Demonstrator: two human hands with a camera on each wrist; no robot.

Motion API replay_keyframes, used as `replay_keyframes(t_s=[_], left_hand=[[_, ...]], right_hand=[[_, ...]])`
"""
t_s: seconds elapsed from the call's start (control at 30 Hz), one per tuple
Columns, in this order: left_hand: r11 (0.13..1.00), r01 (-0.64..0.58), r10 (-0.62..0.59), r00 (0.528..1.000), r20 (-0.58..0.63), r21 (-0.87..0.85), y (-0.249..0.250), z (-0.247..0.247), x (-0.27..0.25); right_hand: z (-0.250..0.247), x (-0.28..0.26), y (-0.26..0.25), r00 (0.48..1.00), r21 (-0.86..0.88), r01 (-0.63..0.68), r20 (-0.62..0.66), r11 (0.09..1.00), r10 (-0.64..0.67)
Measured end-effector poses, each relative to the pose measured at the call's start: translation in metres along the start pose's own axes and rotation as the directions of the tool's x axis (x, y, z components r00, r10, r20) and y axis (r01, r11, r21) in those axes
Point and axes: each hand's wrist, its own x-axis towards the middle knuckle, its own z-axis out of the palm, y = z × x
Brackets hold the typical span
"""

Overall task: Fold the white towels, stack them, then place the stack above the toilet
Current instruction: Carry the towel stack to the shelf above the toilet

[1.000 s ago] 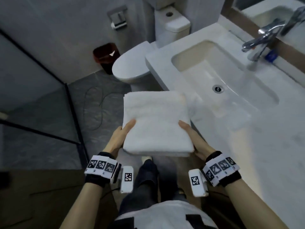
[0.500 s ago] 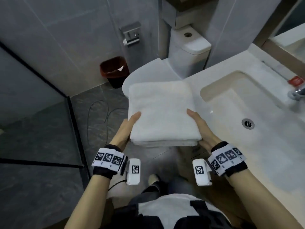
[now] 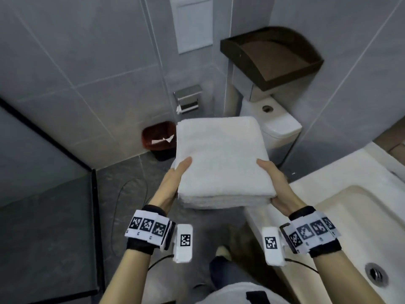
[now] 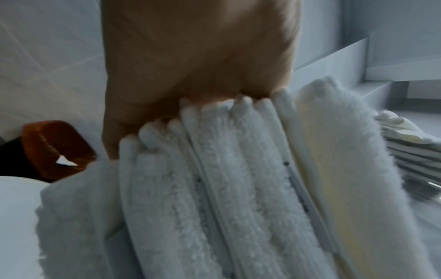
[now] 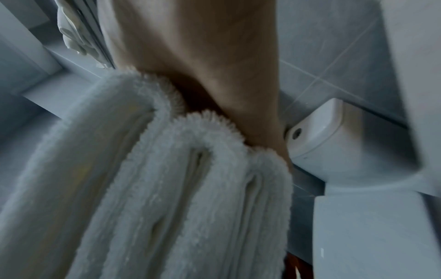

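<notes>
A stack of folded white towels is held in the air in front of the toilet tank. My left hand grips the stack's left edge, thumb on top and fingers hidden underneath. My right hand grips the right edge the same way. The left wrist view shows the layered towel edges under my palm. In the right wrist view the folded towel edges hang beside the toilet tank. A dark brown wooden shelf is fixed on the wall above the tank.
A red waste bin stands on the floor left of the toilet. A metal paper holder is on the tiled wall. The white counter with a sink lies at the right. A glass shower partition's black frame runs along the left.
The stack has been carried away from the sink counter toward the toilet and raised. My view has tilted up, so the brown shelf has come into sight. Both hands keep the same grip.
</notes>
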Motion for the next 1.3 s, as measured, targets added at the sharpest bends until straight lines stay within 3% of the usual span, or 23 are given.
replay_keyframes(t_s=[0.27,0.5,0.67,0.9,1.0,1.1,1.3], left_hand=[[0.998,-0.064,0.065,0.989,0.136,-0.010,0.127,0.007,0.110],[0.977,-0.177,0.136,0.948,0.289,0.120,0.224,0.019,0.211],[0.954,-0.242,0.152,0.901,0.407,0.179,0.277,0.041,0.273],[0.930,-0.240,0.081,0.872,0.483,0.279,0.319,0.091,0.337],[0.940,-0.194,0.040,0.880,0.473,0.281,0.324,0.119,0.356],[0.945,-0.119,-0.028,0.900,0.435,0.305,0.328,0.151,0.360],[0.980,-0.051,-0.026,0.923,0.383,0.191,0.318,0.211,0.375]], right_hand=[[0.024,0.100,-0.115,0.980,0.032,0.164,0.108,0.986,-0.167],[0.040,0.180,-0.202,0.942,0.050,0.333,0.019,0.942,-0.334],[0.040,0.221,-0.246,0.906,0.084,0.418,-0.115,0.905,-0.408],[0.018,0.251,-0.290,0.880,0.074,0.436,-0.246,0.897,-0.407],[-0.004,0.263,-0.309,0.860,0.006,0.436,-0.296,0.900,-0.415],[-0.033,0.278,-0.328,0.872,0.015,0.401,-0.313,0.916,-0.377],[-0.091,0.309,-0.371,0.924,-0.004,0.301,-0.249,0.954,-0.292]])
